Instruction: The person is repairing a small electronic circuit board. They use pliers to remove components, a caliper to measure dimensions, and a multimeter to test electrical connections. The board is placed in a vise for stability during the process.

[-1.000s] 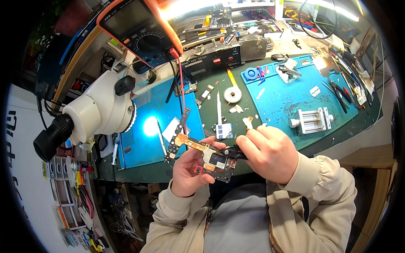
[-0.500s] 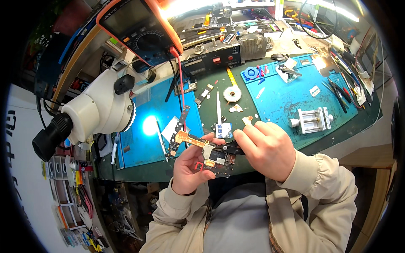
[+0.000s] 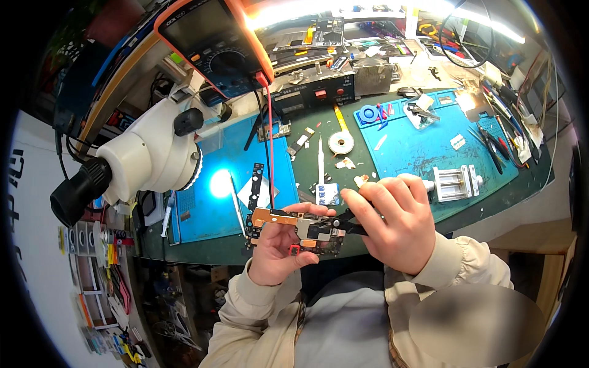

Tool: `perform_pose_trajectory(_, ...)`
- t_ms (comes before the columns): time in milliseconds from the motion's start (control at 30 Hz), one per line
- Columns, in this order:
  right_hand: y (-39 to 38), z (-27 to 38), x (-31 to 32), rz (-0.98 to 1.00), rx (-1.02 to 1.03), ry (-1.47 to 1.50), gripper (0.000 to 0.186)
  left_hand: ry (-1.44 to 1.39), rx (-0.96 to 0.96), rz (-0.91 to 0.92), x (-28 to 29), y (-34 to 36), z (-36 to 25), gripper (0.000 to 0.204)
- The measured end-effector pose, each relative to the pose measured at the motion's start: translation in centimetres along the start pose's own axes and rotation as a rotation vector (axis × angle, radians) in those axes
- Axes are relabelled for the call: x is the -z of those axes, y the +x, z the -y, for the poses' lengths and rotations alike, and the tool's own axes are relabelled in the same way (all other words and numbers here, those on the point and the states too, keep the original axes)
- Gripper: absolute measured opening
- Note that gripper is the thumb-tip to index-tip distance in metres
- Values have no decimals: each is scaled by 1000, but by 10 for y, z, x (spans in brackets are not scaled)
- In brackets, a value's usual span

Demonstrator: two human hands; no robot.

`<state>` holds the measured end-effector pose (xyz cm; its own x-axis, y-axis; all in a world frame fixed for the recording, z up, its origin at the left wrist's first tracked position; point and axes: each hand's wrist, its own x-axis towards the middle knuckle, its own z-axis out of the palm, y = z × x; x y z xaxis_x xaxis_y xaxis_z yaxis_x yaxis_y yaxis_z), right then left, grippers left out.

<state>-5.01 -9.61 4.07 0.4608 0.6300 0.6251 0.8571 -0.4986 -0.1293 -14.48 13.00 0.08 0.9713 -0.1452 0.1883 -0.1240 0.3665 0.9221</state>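
Observation:
My left hand [image 3: 276, 257] is closed on a dark phone internal bracket assembly [image 3: 273, 216] with orange copper-coloured strips, silver patches and a small red-edged piece, holding it from behind and below above the desk's front edge. My right hand [image 3: 396, 227] is closed round a black tool [image 3: 348, 222], whose tip meets the assembly's right part; its exact kind is partly hidden by my fingers. Beyond my hands lie a white blade-like tool [image 3: 320, 165] and a small white-blue packet [image 3: 327, 194].
A white microscope [image 3: 135, 159] stands left over a blue mat [image 3: 199, 230]. An orange multimeter [image 3: 215, 49] with red and black leads is above. On the right mat [image 3: 414, 162] are a silver clamp [image 3: 453, 184] and pliers [image 3: 494, 147]. A spool [image 3: 340, 142] lies centrally.
The assembly has turned in my hands, its long copper strip now more level and its left arm more upright. My right hand has shifted slightly rightward with the black tool.

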Motion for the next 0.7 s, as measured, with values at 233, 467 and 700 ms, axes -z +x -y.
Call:
perform_pose_trajectory(233, -1, 1, -2, 30, 34, -7, 33, 28, 2, 49, -1, -2, -1, 78)
perform_pose_trajectory(467, -3, -1, -5, 6, 39, 49, 47, 28, 16, 67, 0, -3, -1, 82)
perform_pose_trajectory(700, -3, -3, -3, 57, 48, 72, 43, 35, 32, 54, 2, -4, -1, 86)
